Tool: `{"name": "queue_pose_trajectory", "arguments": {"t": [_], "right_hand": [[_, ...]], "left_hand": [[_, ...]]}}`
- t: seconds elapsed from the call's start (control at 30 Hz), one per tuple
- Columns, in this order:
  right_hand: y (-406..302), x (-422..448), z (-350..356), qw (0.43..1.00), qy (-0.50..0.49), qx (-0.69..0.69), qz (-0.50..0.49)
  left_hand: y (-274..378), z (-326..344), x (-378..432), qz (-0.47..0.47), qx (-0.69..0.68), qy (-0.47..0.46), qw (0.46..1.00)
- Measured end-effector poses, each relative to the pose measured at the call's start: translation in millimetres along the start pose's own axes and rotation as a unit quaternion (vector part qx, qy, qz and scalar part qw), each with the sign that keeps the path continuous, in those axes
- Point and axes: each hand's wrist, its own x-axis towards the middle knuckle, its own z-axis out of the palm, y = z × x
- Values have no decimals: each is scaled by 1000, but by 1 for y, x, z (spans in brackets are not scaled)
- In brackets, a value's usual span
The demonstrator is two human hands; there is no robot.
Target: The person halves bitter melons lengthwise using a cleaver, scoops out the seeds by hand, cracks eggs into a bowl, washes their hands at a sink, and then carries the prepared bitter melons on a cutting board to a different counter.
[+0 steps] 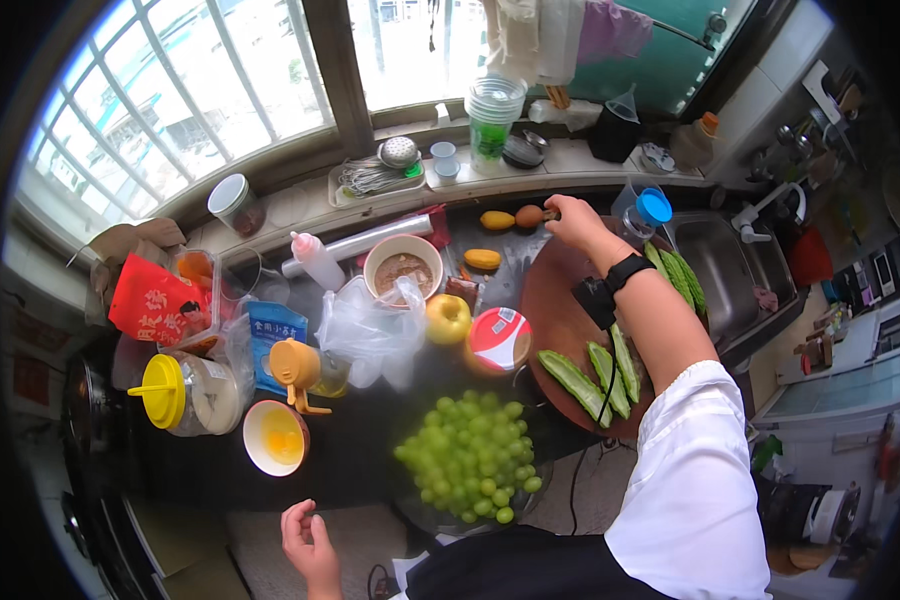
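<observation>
At the back of the counter, my right hand (574, 219) is beside a brown egg (529, 216). Its fingertips meet a small brownish thing that they partly hide, so I cannot tell whether they grip it. My right forearm crosses a round brown chopping board (534, 300) bearing cut bitter melon halves (574, 384), with more bitter melon (679, 276) at its right edge. Low in the picture, my left hand (311, 547) hangs in front of the counter, fingers loosely curled around nothing. Nearest to it is a small bowl (251, 431) with cracked raw egg (282, 444).
Green grapes (472, 450) fill a clear bowl at the front edge. A yellow-lidded jar (163, 391), orange-topped oil bottle (297, 364), plastic bag (371, 326), yellow apple (448, 319) and red-and-white-lidded jar (499, 340) crowd the middle. A sink (712, 262) lies right.
</observation>
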Motion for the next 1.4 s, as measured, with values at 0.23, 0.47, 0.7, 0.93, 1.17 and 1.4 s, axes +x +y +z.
{"name": "queue_pose_trajectory", "arguments": {"t": [0.23,0.47,0.7,0.93,1.17,1.4], "right_hand": [[17,4,58,988,6,-155,10],[18,-9,62,974,-12,-226,26],[26,-24,40,984,36,-162,63],[-15,-63,-28,989,129,78,-6],[-98,-221,-156,983,119,138,-37],[-236,-359,-146,984,50,168,22]], "left_hand": [[-1,-4,-36,-20,59,45,997],[3,-10,-54,-47,75,62,994],[19,-7,-49,6,65,45,997],[25,-10,-39,60,35,5,998],[24,12,2,160,-55,-117,979],[17,30,58,251,-181,-285,907]]}}
